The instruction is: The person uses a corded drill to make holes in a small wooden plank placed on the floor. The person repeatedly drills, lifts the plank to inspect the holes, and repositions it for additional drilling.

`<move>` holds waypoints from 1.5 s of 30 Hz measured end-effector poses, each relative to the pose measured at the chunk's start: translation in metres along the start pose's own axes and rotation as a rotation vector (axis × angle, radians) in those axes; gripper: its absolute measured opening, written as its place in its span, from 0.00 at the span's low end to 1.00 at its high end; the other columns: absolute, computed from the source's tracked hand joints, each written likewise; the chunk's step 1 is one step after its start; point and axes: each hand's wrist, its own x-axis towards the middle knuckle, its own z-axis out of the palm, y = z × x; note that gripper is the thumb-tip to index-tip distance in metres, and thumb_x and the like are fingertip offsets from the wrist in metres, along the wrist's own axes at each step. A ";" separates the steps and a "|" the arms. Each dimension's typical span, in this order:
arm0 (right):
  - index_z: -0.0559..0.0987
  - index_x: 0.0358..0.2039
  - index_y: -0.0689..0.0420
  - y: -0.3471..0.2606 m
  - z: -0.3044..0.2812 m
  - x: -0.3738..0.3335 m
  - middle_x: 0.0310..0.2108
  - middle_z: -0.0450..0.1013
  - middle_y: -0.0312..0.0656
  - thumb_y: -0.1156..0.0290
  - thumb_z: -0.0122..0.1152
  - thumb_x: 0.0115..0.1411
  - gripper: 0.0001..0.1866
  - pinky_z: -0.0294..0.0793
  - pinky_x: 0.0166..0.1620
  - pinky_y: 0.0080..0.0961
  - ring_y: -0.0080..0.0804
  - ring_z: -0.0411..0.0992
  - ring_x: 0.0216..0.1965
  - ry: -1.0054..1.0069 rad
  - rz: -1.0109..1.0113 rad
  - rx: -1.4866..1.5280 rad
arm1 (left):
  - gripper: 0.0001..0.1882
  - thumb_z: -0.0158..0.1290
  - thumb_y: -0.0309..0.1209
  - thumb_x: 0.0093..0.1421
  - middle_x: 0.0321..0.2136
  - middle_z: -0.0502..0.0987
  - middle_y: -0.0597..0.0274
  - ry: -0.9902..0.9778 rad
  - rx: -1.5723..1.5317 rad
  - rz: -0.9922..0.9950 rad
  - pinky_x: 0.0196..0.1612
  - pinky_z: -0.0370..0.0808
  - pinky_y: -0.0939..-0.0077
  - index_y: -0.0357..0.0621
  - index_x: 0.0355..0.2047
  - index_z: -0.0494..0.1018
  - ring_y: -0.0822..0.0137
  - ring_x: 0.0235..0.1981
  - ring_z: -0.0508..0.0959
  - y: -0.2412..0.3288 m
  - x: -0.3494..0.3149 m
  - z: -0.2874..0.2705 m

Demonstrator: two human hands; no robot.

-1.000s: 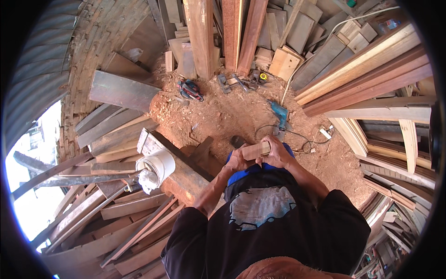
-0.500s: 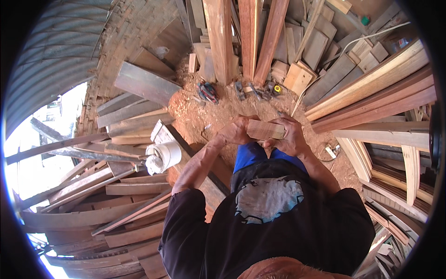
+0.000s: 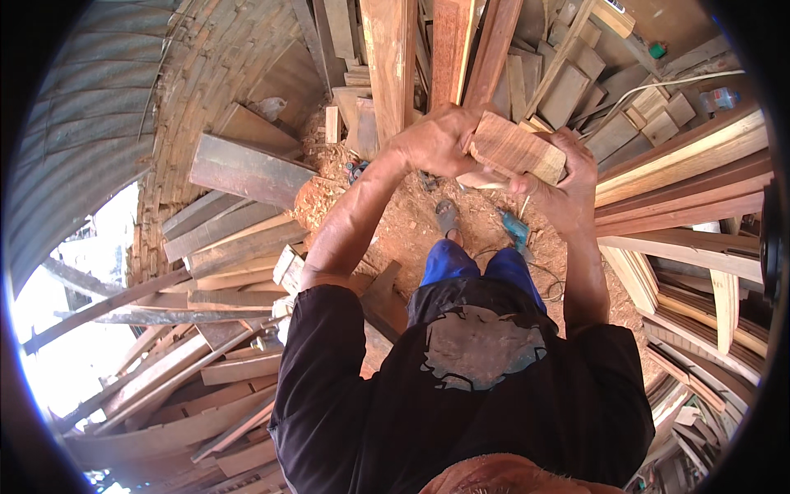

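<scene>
A wooden block, reddish brown with visible grain and rounded corners, is held out in front of me between both hands. My left hand is closed on its left end, with part of the fingers hidden behind the wood. On the right end, my right hand grips with the thumb along the near edge and fingers around the far side. The block's broad face is turned up, tilted down to the right. A paler wooden surface shows just under it; whether it is the same piece I cannot tell.
Tall planks stand upright ahead. Long boards lean at the right, and stacked boards lie at the left. A teal power tool with a cord rests on the sawdust-covered floor near my foot.
Both hands have lifted the block forward, away from my body, and tilted it. My foot and the teal power tool now show below; my left arm now mostly covers the white bucket.
</scene>
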 end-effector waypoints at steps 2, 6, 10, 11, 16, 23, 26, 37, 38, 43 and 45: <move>0.84 0.39 0.67 -0.002 0.013 0.018 0.31 0.77 0.42 0.44 0.85 0.40 0.39 0.76 0.39 0.29 0.31 0.78 0.34 0.058 0.002 -0.011 | 0.37 0.72 0.35 0.50 0.45 0.84 0.47 -0.028 0.023 0.013 0.57 0.80 0.56 0.38 0.59 0.70 0.52 0.47 0.85 -0.017 0.012 -0.020; 0.84 0.38 0.66 0.021 0.030 0.047 0.31 0.77 0.43 0.44 0.85 0.40 0.38 0.76 0.39 0.31 0.33 0.78 0.34 0.077 -0.039 -0.134 | 0.41 0.73 0.40 0.49 0.46 0.84 0.48 -0.051 0.028 -0.031 0.58 0.78 0.59 0.43 0.62 0.70 0.51 0.50 0.84 -0.051 0.031 -0.042; 0.84 0.39 0.65 0.045 0.045 0.060 0.32 0.78 0.43 0.45 0.85 0.40 0.37 0.77 0.40 0.31 0.34 0.79 0.35 0.063 0.023 -0.225 | 0.43 0.75 0.41 0.47 0.47 0.84 0.50 -0.061 -0.028 -0.110 0.58 0.77 0.60 0.49 0.63 0.70 0.49 0.50 0.83 -0.074 0.039 -0.049; 0.84 0.40 0.64 0.052 0.049 0.062 0.32 0.78 0.43 0.46 0.85 0.40 0.37 0.77 0.41 0.31 0.35 0.79 0.35 0.064 0.041 -0.233 | 0.43 0.75 0.41 0.47 0.47 0.84 0.50 -0.057 -0.030 -0.109 0.58 0.77 0.60 0.49 0.63 0.70 0.49 0.50 0.83 -0.082 0.042 -0.047; 0.84 0.43 0.64 0.077 0.071 0.060 0.35 0.79 0.43 0.46 0.84 0.42 0.38 0.78 0.43 0.32 0.34 0.79 0.38 0.048 0.096 -0.235 | 0.45 0.76 0.41 0.45 0.49 0.83 0.52 -0.087 0.007 -0.184 0.61 0.77 0.62 0.48 0.64 0.70 0.50 0.51 0.82 -0.124 0.042 -0.030; 0.83 0.43 0.66 0.105 0.080 0.067 0.36 0.77 0.43 0.45 0.84 0.42 0.39 0.76 0.44 0.32 0.33 0.77 0.39 0.018 0.167 -0.181 | 0.41 0.75 0.38 0.47 0.49 0.83 0.51 -0.110 -0.079 -0.265 0.61 0.77 0.63 0.45 0.61 0.72 0.55 0.51 0.83 -0.155 0.052 -0.015; 0.83 0.43 0.67 0.127 0.082 0.068 0.35 0.77 0.43 0.45 0.84 0.43 0.39 0.76 0.44 0.31 0.33 0.77 0.38 0.015 0.140 -0.154 | 0.30 0.73 0.31 0.49 0.46 0.85 0.57 -0.115 -0.175 -0.227 0.58 0.79 0.68 0.46 0.54 0.79 0.63 0.48 0.84 -0.162 0.052 -0.011; 0.83 0.44 0.65 0.137 0.080 0.071 0.35 0.78 0.47 0.47 0.84 0.42 0.38 0.78 0.44 0.37 0.42 0.79 0.39 0.011 0.210 -0.223 | 0.31 0.73 0.35 0.52 0.46 0.84 0.59 -0.237 -0.170 -0.312 0.59 0.80 0.67 0.51 0.56 0.76 0.61 0.50 0.83 -0.177 0.066 -0.001; 0.83 0.44 0.66 0.143 0.080 0.069 0.35 0.78 0.48 0.46 0.84 0.42 0.39 0.78 0.44 0.37 0.42 0.79 0.39 0.007 0.203 -0.214 | 0.31 0.72 0.35 0.53 0.49 0.82 0.57 -0.294 -0.141 -0.312 0.62 0.77 0.65 0.53 0.58 0.75 0.59 0.53 0.81 -0.170 0.070 -0.008; 0.83 0.46 0.67 0.147 0.061 0.056 0.34 0.78 0.47 0.42 0.82 0.40 0.43 0.78 0.44 0.38 0.42 0.79 0.39 0.074 0.255 -0.229 | 0.37 0.65 0.35 0.61 0.70 0.60 0.48 -0.339 0.347 -0.329 0.76 0.53 0.58 0.52 0.68 0.63 0.50 0.73 0.57 -0.147 0.124 -0.066; 0.83 0.46 0.67 0.151 0.055 0.048 0.34 0.78 0.46 0.40 0.81 0.40 0.44 0.78 0.43 0.38 0.42 0.79 0.39 0.113 0.289 -0.219 | 0.40 0.63 0.38 0.62 0.75 0.48 0.45 -0.071 0.520 -0.372 0.79 0.42 0.55 0.49 0.71 0.58 0.47 0.77 0.45 -0.148 0.165 -0.089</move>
